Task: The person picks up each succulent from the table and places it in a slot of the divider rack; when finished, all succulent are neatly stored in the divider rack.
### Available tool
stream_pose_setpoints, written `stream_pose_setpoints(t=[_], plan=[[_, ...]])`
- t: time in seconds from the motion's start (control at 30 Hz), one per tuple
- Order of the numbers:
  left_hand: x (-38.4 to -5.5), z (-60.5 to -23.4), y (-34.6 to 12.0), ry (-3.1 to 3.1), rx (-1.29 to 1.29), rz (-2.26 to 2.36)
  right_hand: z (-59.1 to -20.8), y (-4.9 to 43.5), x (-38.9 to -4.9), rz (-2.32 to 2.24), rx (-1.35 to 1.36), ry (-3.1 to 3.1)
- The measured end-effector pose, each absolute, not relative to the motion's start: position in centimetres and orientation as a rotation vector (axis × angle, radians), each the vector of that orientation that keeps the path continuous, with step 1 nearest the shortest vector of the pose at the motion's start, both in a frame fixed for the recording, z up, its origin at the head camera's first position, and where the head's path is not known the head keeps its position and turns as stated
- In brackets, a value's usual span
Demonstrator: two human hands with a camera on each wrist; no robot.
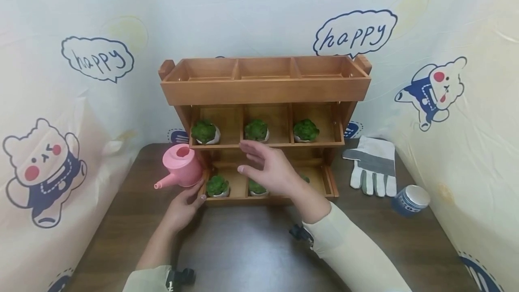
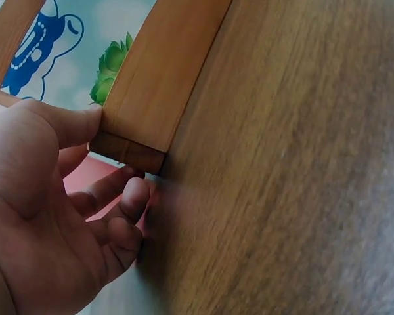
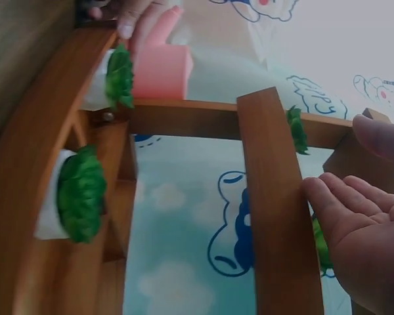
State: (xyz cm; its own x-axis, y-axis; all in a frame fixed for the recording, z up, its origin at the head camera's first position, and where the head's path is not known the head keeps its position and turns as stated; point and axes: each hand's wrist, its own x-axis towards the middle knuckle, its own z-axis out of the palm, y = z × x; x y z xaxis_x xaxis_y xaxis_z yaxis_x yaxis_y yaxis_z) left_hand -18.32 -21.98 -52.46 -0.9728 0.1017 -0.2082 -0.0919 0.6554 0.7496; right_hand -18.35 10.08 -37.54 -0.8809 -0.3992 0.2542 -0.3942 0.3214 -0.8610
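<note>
A three-tier wooden plant shelf (image 1: 265,93) stands against the backdrop. My left hand (image 1: 184,208) grips its lower left front corner, thumb on the front board (image 2: 161,79) and curled fingers around the end. My right hand (image 1: 271,168) hovers before the middle tier, its fingers (image 3: 354,197) extended and holding nothing. Small potted succulents (image 1: 204,131) sit in the middle tier's three compartments, the central one (image 1: 257,130) just above my right fingertips. On the bottom tier are a left succulent (image 1: 217,186) and a middle one (image 1: 257,187); my right hand mostly hides a third.
A pink watering can (image 1: 182,166) stands left of the shelf, close to my left hand. To the right lie grey-and-white gloves (image 1: 375,166) and a blue-and-white tin (image 1: 411,200). The dark wooden table (image 1: 243,247) extends in front; patterned cloth (image 1: 259,12) surrounds it.
</note>
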Motion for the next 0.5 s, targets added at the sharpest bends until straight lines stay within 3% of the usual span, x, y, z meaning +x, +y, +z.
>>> stream_pose_setpoints(t=[0.5], plan=[[-16.4, -52.1, -22.2, 2.836, 0.103, 1.153, -42.3, 14.2, -15.7, -1.707, -0.808, 2.640]])
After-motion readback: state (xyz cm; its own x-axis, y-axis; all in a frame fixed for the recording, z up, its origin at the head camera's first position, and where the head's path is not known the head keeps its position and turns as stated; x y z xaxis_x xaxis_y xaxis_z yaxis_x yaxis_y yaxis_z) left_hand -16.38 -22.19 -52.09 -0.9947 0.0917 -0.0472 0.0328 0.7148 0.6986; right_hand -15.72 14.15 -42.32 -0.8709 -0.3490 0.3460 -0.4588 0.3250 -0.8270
